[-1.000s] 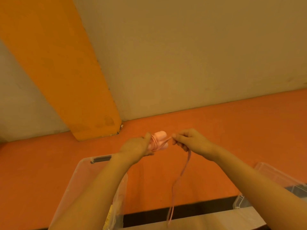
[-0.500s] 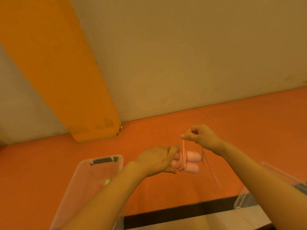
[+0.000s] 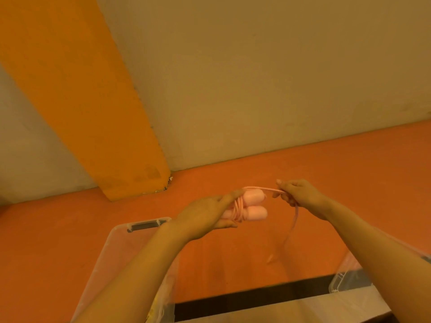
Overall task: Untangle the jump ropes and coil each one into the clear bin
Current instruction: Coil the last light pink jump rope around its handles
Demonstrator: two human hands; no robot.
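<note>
Left hand: your left hand [image 3: 205,215] is in the middle of the frame and grasps the two pink handles [image 3: 253,206] of the jump rope together, with the fingers curled around them from the left side.
Handles: they lie one above the other, with the rounded ends pointing to the right, and several turns of the pink cord [image 3: 238,209] are wound around them just beside your fingers.
Right hand: your right hand [image 3: 297,194] is right of centre, near the handles, and pinches the cord [image 3: 268,189] that runs from the top of the bundle.
Loose end: from your right hand the rest of the cord [image 3: 292,227] hangs down toward the lower middle of the frame.
Clear bin: the clear bin [image 3: 130,231] stands in the lower left of the frame, under your left forearm; what is inside I cannot tell.
Second container: another clear container [image 3: 338,279] shows at the lower right edge, partly hidden by your right arm.
Background: an orange floor [image 3: 46,229], a pale wall [image 3: 256,78] and an orange pillar [image 3: 81,101] in the upper left.
</note>
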